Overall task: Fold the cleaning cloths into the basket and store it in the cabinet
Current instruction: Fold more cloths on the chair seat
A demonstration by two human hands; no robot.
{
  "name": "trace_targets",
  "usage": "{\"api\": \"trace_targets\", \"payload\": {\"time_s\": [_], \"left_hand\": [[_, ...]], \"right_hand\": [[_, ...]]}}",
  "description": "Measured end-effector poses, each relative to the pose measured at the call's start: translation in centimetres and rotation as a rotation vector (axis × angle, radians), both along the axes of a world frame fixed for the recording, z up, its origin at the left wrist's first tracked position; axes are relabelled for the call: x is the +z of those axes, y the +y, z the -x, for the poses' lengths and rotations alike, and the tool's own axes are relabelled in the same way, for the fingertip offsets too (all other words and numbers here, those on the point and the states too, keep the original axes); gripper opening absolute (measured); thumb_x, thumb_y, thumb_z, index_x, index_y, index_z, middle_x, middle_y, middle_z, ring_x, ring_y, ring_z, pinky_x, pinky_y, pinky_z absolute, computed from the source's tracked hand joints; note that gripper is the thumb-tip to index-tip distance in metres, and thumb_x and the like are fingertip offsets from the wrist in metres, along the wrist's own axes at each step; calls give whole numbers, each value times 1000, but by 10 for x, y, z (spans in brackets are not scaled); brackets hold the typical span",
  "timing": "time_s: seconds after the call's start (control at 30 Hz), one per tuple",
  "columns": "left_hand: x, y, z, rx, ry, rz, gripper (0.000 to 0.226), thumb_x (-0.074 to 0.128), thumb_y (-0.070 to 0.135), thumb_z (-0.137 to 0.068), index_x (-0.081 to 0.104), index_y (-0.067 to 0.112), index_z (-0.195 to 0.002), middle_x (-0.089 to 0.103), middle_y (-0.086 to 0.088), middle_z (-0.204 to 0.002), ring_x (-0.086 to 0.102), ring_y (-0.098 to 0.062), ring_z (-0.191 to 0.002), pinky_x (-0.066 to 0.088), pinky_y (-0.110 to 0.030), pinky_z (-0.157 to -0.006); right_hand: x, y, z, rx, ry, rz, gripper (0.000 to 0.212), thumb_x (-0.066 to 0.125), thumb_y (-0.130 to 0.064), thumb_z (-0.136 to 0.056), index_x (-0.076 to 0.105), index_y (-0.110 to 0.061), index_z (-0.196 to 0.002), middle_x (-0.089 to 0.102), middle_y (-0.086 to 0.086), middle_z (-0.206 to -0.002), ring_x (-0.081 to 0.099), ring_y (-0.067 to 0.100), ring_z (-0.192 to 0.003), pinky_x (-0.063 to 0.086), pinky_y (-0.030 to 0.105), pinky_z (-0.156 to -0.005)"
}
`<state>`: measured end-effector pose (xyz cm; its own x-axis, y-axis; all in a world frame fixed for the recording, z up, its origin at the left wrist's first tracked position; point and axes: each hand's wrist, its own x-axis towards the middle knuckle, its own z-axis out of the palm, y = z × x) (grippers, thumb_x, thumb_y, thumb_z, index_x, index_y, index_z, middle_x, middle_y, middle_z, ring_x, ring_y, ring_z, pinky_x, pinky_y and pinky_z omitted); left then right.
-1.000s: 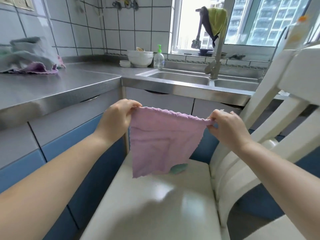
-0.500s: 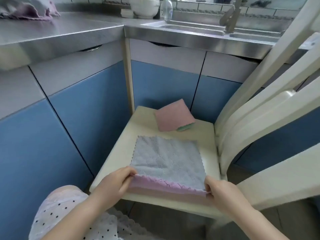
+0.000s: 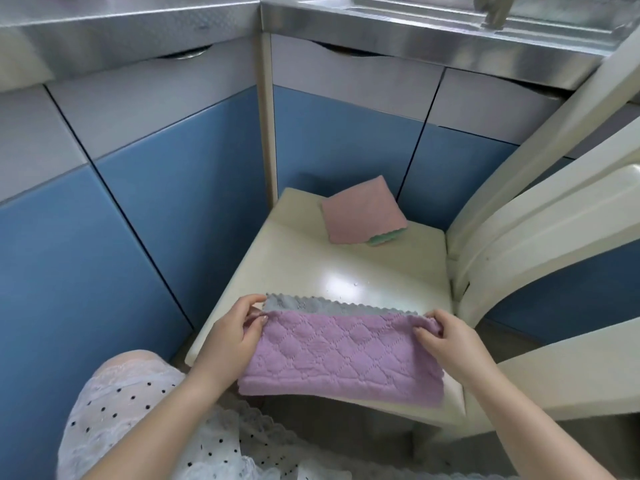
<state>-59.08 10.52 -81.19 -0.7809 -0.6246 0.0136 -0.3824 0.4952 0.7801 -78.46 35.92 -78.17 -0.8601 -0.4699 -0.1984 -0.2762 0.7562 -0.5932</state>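
The fingers of the left hand (image 3: 231,332) pinch the far-left corner of the purple quilted cloth (image 3: 341,355), thumb on top and fingertips curled beneath the edge. The fingers of the right hand (image 3: 446,337) pinch the far-right corner the same way. Half a second ago both hands gripped the near hem with the cloth spread open, grey side up; now that hem has been carried across to the far edge, so the cloth lies doubled, purple face up, with only a thin strip of the grey underside (image 3: 311,305) showing beyond it. The first fold is therefore made, though the edges do not quite meet, and a second fold probably remains before the cloth matches the finished one.

The cloth is soft plush microfibre stitched in a diamond pattern, with scalloped edges; it forms a long rectangle and overhangs the near edge of the cream chair seat (image 3: 363,268), which is smooth, glossy and hard. At the far end of the seat rests a folded pink cloth (image 3: 362,213) on a green one (image 3: 386,238), a compact square. No basket is in view. Blue cabinet doors (image 3: 166,209) stand behind, under a steel worktop (image 3: 415,19).
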Motion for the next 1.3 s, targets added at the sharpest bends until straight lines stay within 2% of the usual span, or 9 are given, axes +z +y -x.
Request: {"api": "trace_targets", "payload": {"time_s": [0.27, 0.5, 0.67, 0.77, 0.83, 0.93, 1.1, 1.23, 1.3], "left_hand": [[-3, -14, 37, 33, -45, -27, 34, 46, 21, -98, 46, 29, -131, 60, 7, -117, 54, -9, -113, 47, -28, -92], [-11, -17, 53, 35, -162, 112, 29, 47, 14, -94, 57, 22, -121, 61, 2, -122, 55, -15, -112, 46, -31, -93], [-8, 12, 54, -78, -114, 528, 35, 60, 5, -83, 65, 14, -116, 61, -4, -122, 53, -26, -119, 40, -43, -101], [-17, 49, 61, -265, -164, 663, 40, 51, 10, -79, 64, 12, -117, 63, -4, -125, 54, -24, -123, 39, -45, -103], [-14, 71, 67, -336, -313, 601, 49, 38, 19, -86, 52, 11, -133, 48, -6, -142, 37, -22, -137, 27, -43, -112], [-22, 83, 71, -411, -515, 556, 69, 44, 38, -92, 17, 10, -150, 11, -6, -159, 3, -23, -147, 2, -44, -119], [-33, 78, 62, -392, -503, 596, 58, 30, 39, -83, 64, 12, -122, 59, -7, -131, 56, -23, -122, 46, -48, -97], [-38, 69, 58, -367, -517, 645, 73, 2, 46, -86, 25, 17, -149, 15, -5, -157, 15, -22, -146, 12, -45, -117], [-37, 61, 55, -373, -525, 643, 80, -9, 51, -79, 5, 19, -152, -3, -2, -159, -5, -19, -147, -3, -41, -118]], "right_hand": [[-30, -13, 23, -115, -26, 16, 7, 58, -25, -89, 56, -20, -85, 60, -3, -77, 54, 20, -78, 34, 23, -58], [-36, -19, 29, -112, 12, -53, 21, 58, -28, -90, 57, -15, -106, 64, 3, -103, 55, 20, -90, 37, 29, -69], [-37, -28, 7, 47, 496, -114, 43, 67, -19, -82, 57, -11, -123, 52, 14, -131, 48, 34, -122, 40, 47, -99], [-45, -57, -23, 213, 606, -61, 42, 62, -18, -75, 61, -11, -117, 56, 17, -130, 52, 38, -122, 44, 59, -93], [-51, -75, -41, 319, 567, -129, 43, 58, -27, -73, 62, -14, -114, 60, 15, -127, 56, 35, -119, 46, 59, -88], [-64, -82, -55, 399, 446, -324, 73, 75, -46, -51, 64, -16, -116, 64, 9, -123, 61, 29, -115, 48, 55, -85], [-71, -73, -55, 342, 422, -343, 50, 37, -37, -82, 64, -18, -120, 62, 6, -127, 59, 25, -117, 47, 53, -90], [-72, -61, -46, 312, 410, -374, 56, 31, -49, -87, 60, -23, -126, 57, 6, -134, 55, 25, -123, 43, 53, -95], [-74, -51, -41, 320, 407, -393, 68, 14, -61, -89, 44, -27, -140, 40, 4, -148, 37, 23, -138, 28, 50, -109]]}}
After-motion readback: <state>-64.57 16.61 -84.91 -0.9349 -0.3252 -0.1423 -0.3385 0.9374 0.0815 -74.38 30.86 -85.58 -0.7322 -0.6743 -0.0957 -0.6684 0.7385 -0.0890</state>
